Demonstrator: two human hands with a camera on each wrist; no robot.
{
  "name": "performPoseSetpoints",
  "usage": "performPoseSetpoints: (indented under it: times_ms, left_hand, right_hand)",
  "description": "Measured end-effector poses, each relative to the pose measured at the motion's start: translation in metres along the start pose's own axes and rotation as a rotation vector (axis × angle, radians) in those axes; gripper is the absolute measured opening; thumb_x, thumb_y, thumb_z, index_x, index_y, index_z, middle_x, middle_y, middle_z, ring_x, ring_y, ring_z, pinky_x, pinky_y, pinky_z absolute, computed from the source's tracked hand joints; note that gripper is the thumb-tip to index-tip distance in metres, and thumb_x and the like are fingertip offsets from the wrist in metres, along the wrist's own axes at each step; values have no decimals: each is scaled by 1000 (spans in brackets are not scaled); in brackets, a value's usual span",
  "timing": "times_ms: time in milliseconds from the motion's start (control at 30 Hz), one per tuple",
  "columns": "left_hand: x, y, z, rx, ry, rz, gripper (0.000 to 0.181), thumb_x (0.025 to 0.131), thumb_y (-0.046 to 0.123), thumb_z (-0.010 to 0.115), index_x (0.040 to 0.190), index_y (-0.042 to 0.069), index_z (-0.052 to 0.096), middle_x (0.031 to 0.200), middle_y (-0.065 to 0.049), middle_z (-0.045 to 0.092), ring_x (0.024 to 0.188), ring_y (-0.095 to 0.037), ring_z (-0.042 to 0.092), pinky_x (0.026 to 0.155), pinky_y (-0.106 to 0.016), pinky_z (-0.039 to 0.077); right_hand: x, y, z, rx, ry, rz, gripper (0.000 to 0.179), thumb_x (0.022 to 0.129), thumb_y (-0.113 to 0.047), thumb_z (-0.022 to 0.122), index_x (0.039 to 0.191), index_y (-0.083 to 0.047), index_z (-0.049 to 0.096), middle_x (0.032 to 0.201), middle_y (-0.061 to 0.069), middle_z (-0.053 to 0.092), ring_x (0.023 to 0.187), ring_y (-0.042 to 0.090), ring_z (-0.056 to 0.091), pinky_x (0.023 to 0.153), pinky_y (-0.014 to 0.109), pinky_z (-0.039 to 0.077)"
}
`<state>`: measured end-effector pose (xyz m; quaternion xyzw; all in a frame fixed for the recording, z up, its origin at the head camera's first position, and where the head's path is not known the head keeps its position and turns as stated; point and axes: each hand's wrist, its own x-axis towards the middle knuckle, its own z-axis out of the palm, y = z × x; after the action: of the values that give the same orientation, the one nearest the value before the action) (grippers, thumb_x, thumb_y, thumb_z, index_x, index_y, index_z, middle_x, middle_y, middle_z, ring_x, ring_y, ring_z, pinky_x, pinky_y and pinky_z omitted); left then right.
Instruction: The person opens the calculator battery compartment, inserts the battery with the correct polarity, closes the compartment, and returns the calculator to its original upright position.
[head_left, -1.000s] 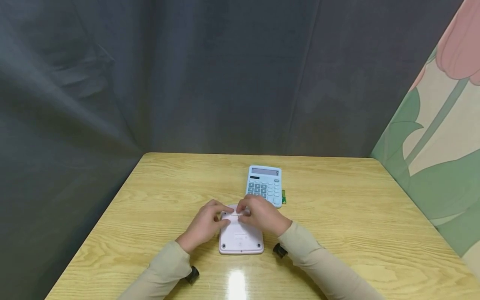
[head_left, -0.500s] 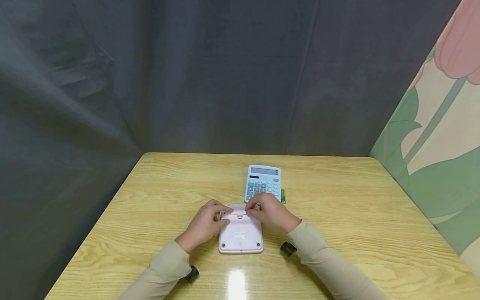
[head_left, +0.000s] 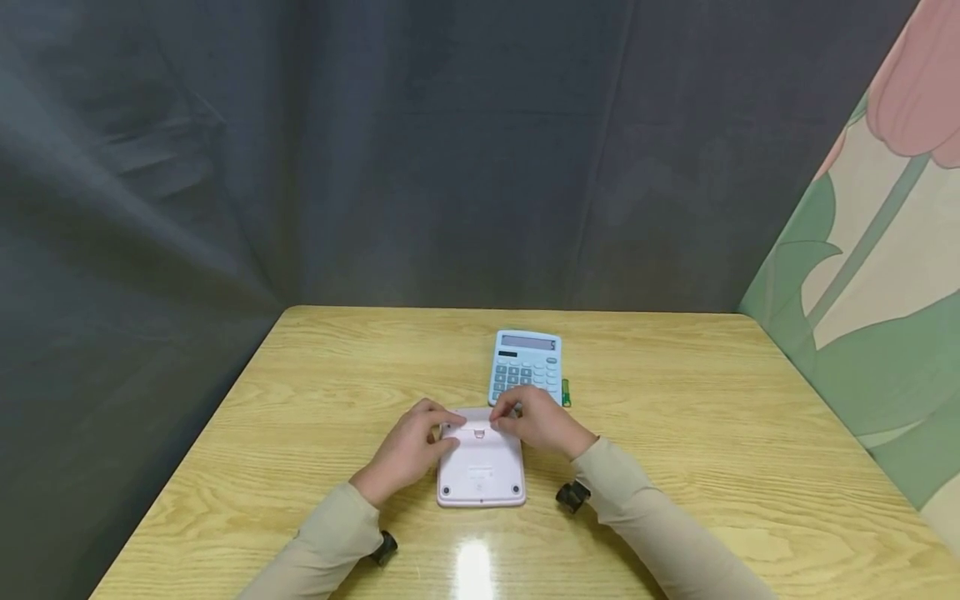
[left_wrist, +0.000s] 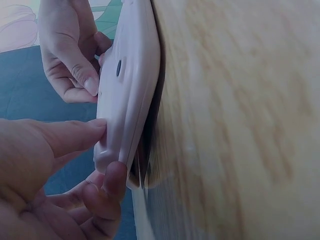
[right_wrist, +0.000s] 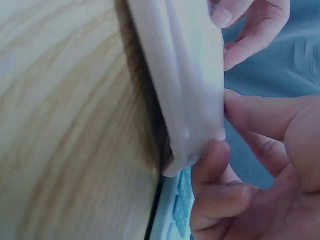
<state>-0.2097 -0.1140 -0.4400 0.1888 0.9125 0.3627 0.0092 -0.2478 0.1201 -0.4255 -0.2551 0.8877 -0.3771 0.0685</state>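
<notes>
A pale pink calculator [head_left: 480, 475] lies face down on the table, its back with a battery cover [head_left: 476, 421] and small round feet facing up. My left hand [head_left: 405, 450] holds its upper left corner. In the left wrist view, the left thumb [left_wrist: 95, 131] presses the back while fingers bend at the edge. At the upper right corner, my right hand [head_left: 542, 423] pinches the calculator, thumb and fingers bent near the right end of the cover. The right wrist view shows a right fingertip [right_wrist: 212, 157] against the calculator's end. Its keys and screen are hidden underneath.
A light blue calculator [head_left: 527, 367] lies face up just behind, its display showing a 5. Beside its right edge are green batteries [head_left: 566, 392]. The wooden table [head_left: 337, 358] ends at a dark curtain [head_left: 465, 167]. A flower-painted wall [head_left: 885, 333] stands at the right.
My right hand has shifted right from the cover's middle tab to the calculator's upper right, leaving the tab visible. My left hand and the pink calculator have barely moved.
</notes>
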Motion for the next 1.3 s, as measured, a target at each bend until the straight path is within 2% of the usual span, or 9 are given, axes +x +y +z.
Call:
performPoseSetpoints:
  times_ms: [367, 467, 633, 767, 900, 1100, 1300]
  left_hand:
    - [0, 2, 0, 10, 8, 6, 29, 93, 12, 71, 122, 11, 72, 113, -5, 59, 77, -11, 51, 66, -24, 47]
    - [0, 2, 0, 8, 2, 0, 29, 93, 12, 71, 122, 11, 72, 113, -5, 59, 77, -11, 50, 66, -24, 47]
    - [0, 3, 0, 6, 5, -6, 29, 92, 12, 71, 121, 11, 72, 113, -5, 59, 77, -11, 50, 66, -24, 47]
    - [-1, 3, 1, 20, 18, -12, 29, 92, 12, 72, 120, 11, 73, 113, -5, 58, 76, -11, 50, 65, -24, 46]
    - [0, 3, 3, 34, 28, -32, 29, 92, 12, 73, 120, 11, 73, 111, -5, 53, 76, -11, 49, 64, -23, 46]
    - [2, 5, 4, 32, 45, -16, 30, 90, 8, 73, 120, 5, 72, 107, -6, 51, 77, -12, 49, 62, -22, 46]
    - [0, 8, 6, 61, 43, -26, 34, 91, 14, 73, 124, 10, 71, 108, -4, 51, 78, -11, 50, 64, -23, 47]
  right_hand:
    - [0, 2, 1, -5, 23, 37, 7, 91, -9, 72, 87, -14, 73, 86, -3, 66, 78, 15, 58, 64, 29, 50]
    - [-1, 1, 2, -53, 47, 107, 5, 90, -16, 76, 89, -14, 71, 82, -3, 63, 74, 14, 56, 62, 28, 48]
    - [-5, -4, 1, -140, 86, 277, 31, 85, -35, 80, 100, -11, 66, 78, 0, 62, 67, 15, 55, 57, 30, 45]
    - [-7, -7, 1, -192, 76, 365, 43, 85, -45, 77, 104, -9, 62, 81, 1, 64, 66, 16, 55, 56, 31, 43]
    - [-8, -9, 1, -195, 60, 381, 42, 88, -45, 74, 103, -9, 59, 78, 2, 61, 63, 17, 53, 54, 30, 42]
    - [-7, -11, 4, -161, 56, 385, 41, 90, -42, 73, 104, -7, 58, 77, 3, 60, 62, 17, 52, 53, 30, 42]
    - [-6, -9, 7, -116, 43, 384, 40, 91, -40, 72, 106, -6, 57, 80, 4, 60, 65, 17, 54, 55, 30, 43]
